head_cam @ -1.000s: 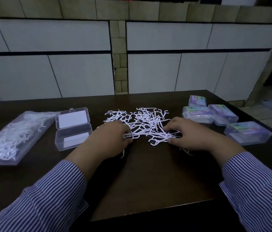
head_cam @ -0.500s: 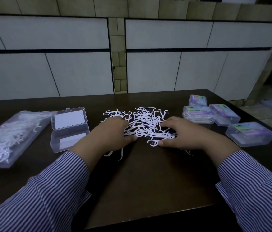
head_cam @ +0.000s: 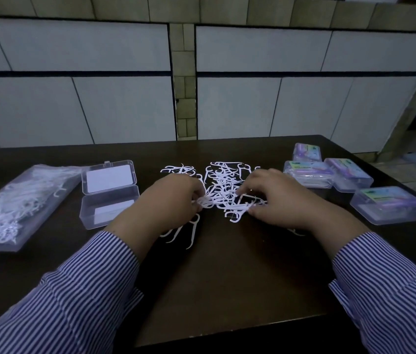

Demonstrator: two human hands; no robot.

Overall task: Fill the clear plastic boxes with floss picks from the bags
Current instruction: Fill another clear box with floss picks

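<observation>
A loose pile of white floss picks [head_cam: 223,186] lies in the middle of the dark table [head_cam: 227,277]. My left hand [head_cam: 171,203] grips a small bunch of picks at the pile's left edge, and a few picks trail out below it. My right hand [head_cam: 275,198] rests on the pile's right side, its fingertips pinching picks. An open clear plastic box [head_cam: 108,192] sits to the left, lid back, with nothing inside but a white card. Further left lies a clear bag of floss picks [head_cam: 15,205].
Several closed clear boxes with purple labels [head_cam: 388,208] are clustered at the table's right, near its edge. A tiled white wall stands behind the table. The table's near edge runs just under my striped sleeves.
My left hand has closed round a bunch of picks and drawn some toward me. My right hand has shifted slightly inward over the pile. The view has tilted a little.
</observation>
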